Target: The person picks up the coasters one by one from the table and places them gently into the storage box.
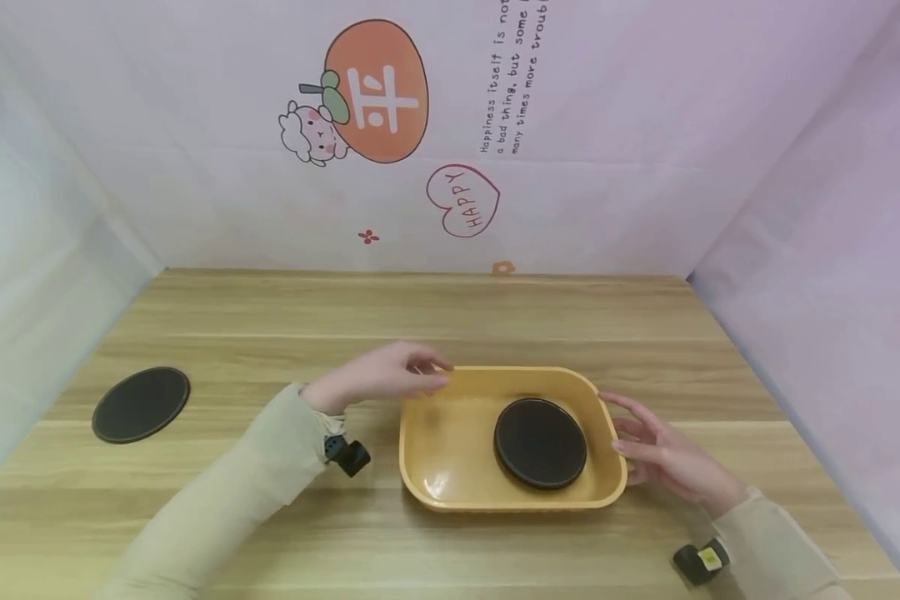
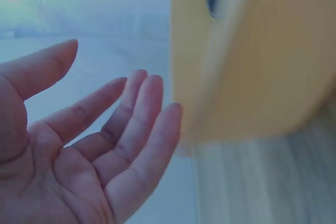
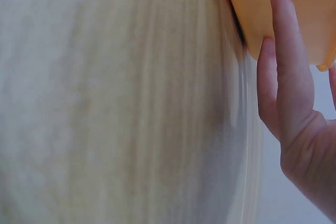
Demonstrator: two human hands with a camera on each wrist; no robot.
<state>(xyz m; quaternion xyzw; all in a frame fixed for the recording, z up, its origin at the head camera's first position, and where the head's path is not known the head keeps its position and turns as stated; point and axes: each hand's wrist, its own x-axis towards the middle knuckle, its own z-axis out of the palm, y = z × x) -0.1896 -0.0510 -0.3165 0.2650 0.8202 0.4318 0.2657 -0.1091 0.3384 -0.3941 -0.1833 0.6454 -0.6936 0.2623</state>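
A yellow rectangular plastic basin [image 1: 450, 450] with rounded corners stands on the wooden table. Inside it, toward the right, lies a thick round black disc [image 1: 540, 443] with a stitched edge, like a coaster. My left hand [image 1: 393, 373] hovers by the basin's far left corner, fingers loosely bent; its palm [image 2: 68, 182] holds nothing in the left wrist view. At the right end of the basin is my right hand [image 1: 663, 454], its fingertips right at the rim and outer wall. In the right wrist view, extended fingers [image 3: 291, 61] overlap that wall.
Another round black coaster [image 1: 141, 405] lies flat at the left of the wooden table [image 1: 307, 304]. Pale printed cloth [image 1: 607, 192] hangs behind the table and at both sides. Each wrist wears a small black camera, such as the left one [image 1: 347, 455].
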